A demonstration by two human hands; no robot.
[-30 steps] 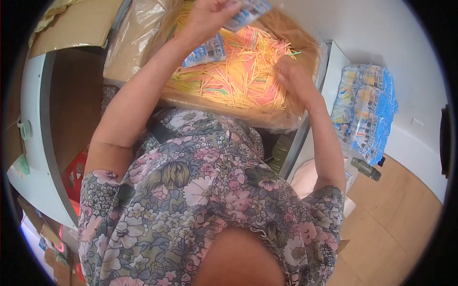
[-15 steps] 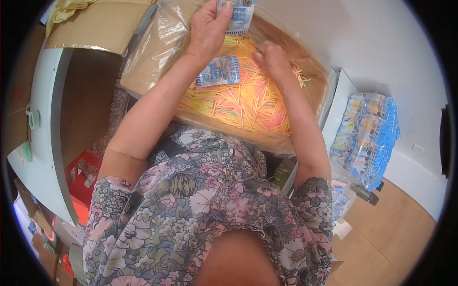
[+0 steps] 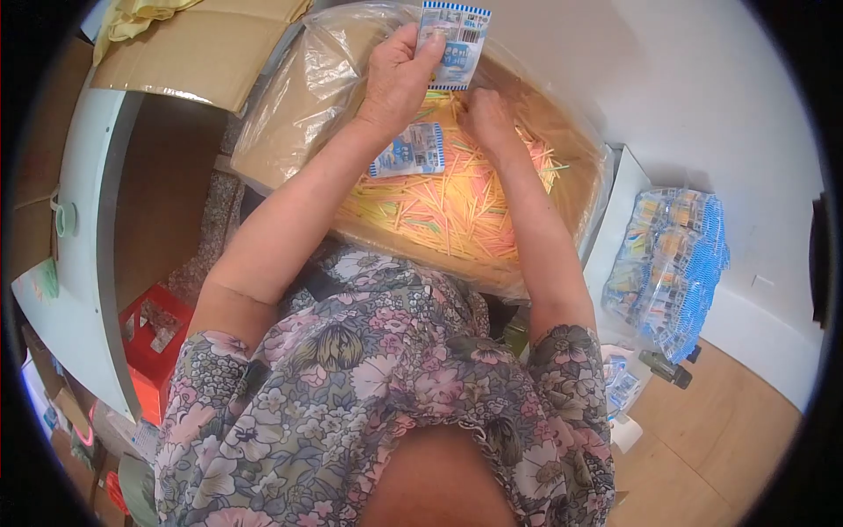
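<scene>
My left hand (image 3: 395, 83) pinches a small blue-and-white printed packet (image 3: 455, 48) near its edge, thumb on the front, above the far side of a cardboard box (image 3: 294, 114) lined with clear plastic. Inside lies a heap of thin pink, yellow and green sticks (image 3: 457, 211). A second packet (image 3: 411, 151) of the same kind rests on the heap, partly behind my left forearm. Just below the held packet, my right hand (image 3: 488, 121) is closed with curled fingers at the sticks. Its fingertips are mostly hidden, so what they hold cannot be made out.
To the right, a stack of blue-edged filled packets (image 3: 669, 268) leans by the white wall. A red plastic crate (image 3: 151, 351) stands low at the left, beside a white curved panel (image 3: 83, 237). A cardboard flap (image 3: 198, 57) covers the upper left.
The whole view has shifted slightly, showing more of the held packet. Against the box, my right hand has moved left, closer to the packet in my left hand.
</scene>
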